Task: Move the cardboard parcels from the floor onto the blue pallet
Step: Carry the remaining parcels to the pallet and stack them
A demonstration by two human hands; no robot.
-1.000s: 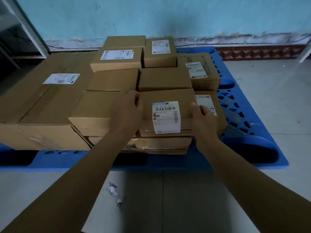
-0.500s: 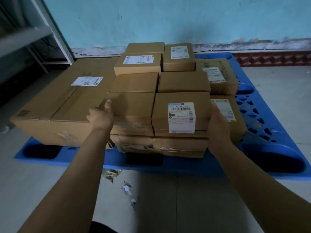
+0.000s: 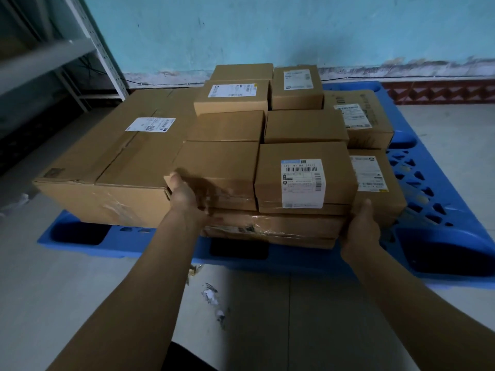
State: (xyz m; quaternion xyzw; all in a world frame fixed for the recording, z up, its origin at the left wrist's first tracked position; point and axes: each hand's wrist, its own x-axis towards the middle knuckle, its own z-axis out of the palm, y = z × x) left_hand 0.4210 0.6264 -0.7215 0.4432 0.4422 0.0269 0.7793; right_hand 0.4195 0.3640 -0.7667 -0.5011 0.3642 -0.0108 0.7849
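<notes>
So the blue pallet (image 3: 439,210) is sitting on a pale tiled floor (image 3: 67,285) against a turquoise wall (image 3: 267,28), and it's carrying a whole pile of cardboard parcels. It's moulded plastic with a lattice of cut-outs showing on the bare right side. A big flat carton (image 3: 112,167) is taking up the left half, with clear tape wrinkling on its front face. Smaller plain brown boxes are stacking in rows beside it, a few wearing white shipping labels.

The left hand (image 3: 187,196) is cupping the near left corner of an unlabelled box (image 3: 218,170) in the front row, fingers curled onto it. The right hand (image 3: 361,226) is pressing flat and open against the right end of the stack, just under the labelled box (image 3: 305,175) and touching the low taped parcel (image 3: 281,226) beneath. Everything's matte and square-edged. Some scraps of paper (image 3: 213,295) are lying on the floor near the pallet's front edge, and a grey metal shelf (image 3: 88,30) is standing at left.
</notes>
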